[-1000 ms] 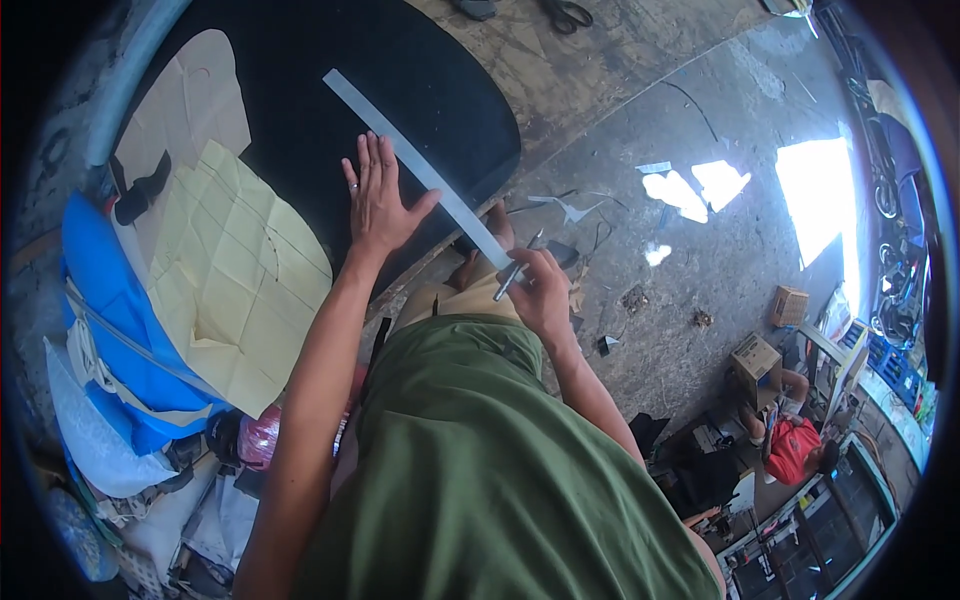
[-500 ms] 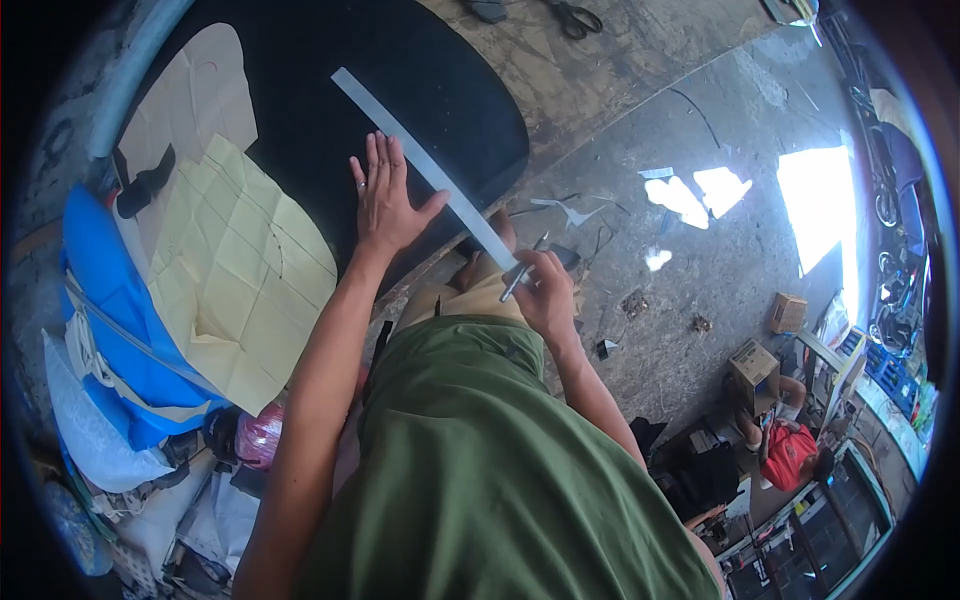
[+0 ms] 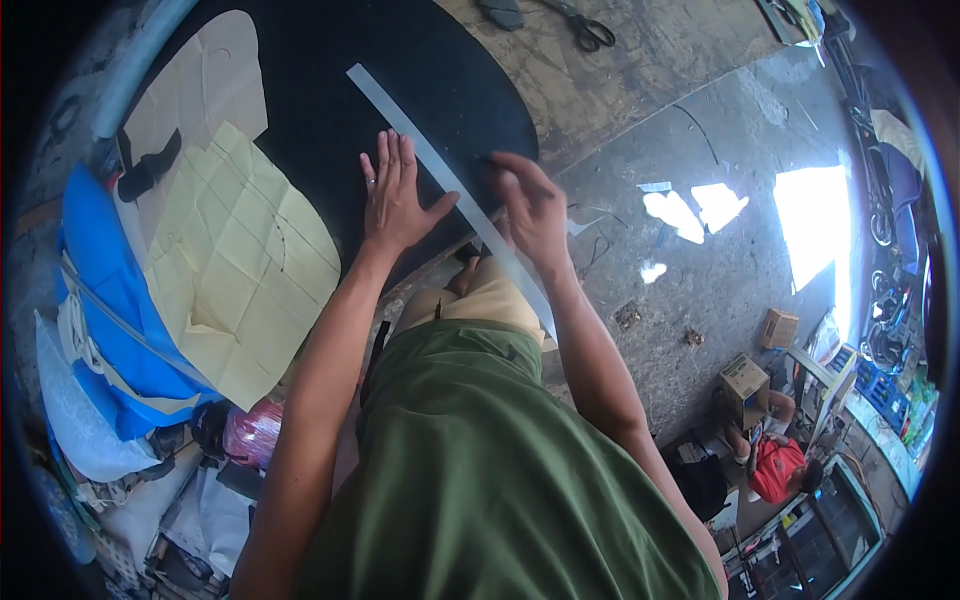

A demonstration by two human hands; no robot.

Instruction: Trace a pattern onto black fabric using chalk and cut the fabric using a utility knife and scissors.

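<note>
A long pale straightedge [image 3: 430,170] lies slantwise across a black sheet [image 3: 330,90] on a worn wooden tabletop [image 3: 640,70]. My left hand [image 3: 395,195] is spread flat on the black sheet, thumb against the straightedge's left side. My right hand [image 3: 530,205] is on the straightedge's other side, fingers pinched on a thin pen-like tool [image 3: 492,160] whose tip touches the sheet beside the straightedge. My green shirt and tan trousers fill the lower middle.
Cream paper patterns [image 3: 240,260] lie left of the black sheet, one with a dark strap [image 3: 145,170] on it. Scissors [image 3: 585,30] rest at the table's far edge. Blue bags [image 3: 110,300] pile at left. On the concrete floor at right are cardboard boxes [image 3: 745,380] and a seated person [image 3: 775,465].
My right hand has risen from the table's near edge up onto the black sheet beside the straightedge, carrying the thin tool. My left hand has stayed flat on the sheet.
</note>
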